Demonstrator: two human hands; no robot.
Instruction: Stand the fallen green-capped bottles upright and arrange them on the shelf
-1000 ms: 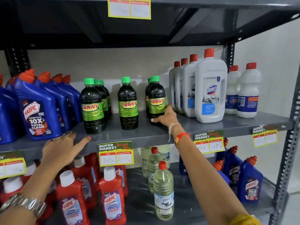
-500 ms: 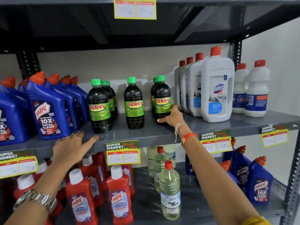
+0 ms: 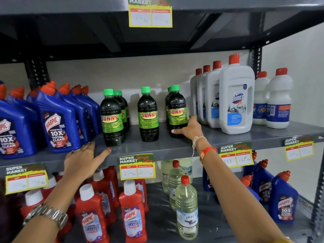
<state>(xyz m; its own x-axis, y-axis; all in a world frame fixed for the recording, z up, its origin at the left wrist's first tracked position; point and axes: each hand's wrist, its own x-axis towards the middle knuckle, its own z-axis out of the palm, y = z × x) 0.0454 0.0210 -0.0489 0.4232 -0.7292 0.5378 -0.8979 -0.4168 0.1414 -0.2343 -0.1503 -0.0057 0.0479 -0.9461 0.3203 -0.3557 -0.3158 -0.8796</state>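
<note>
In the head view, all green-capped bottles (image 3: 148,114) stand upright on the grey shelf (image 3: 175,146), caps pointing up. The right hand (image 3: 188,128) holds the base of the rightmost bottle (image 3: 176,111). The left hand (image 3: 84,160) lies flat and spread on the shelf edge.

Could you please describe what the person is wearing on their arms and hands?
Both forearms are bare, with no sleeves over them. The left hand has a red-painted thumbnail, a ring on one of its fingers and a silver metal-link wristwatch on the wrist. The right hand has a ring too; its wrist carries a white thread and an orange band. A bit of yellow fabric shows near the elbow.
</note>
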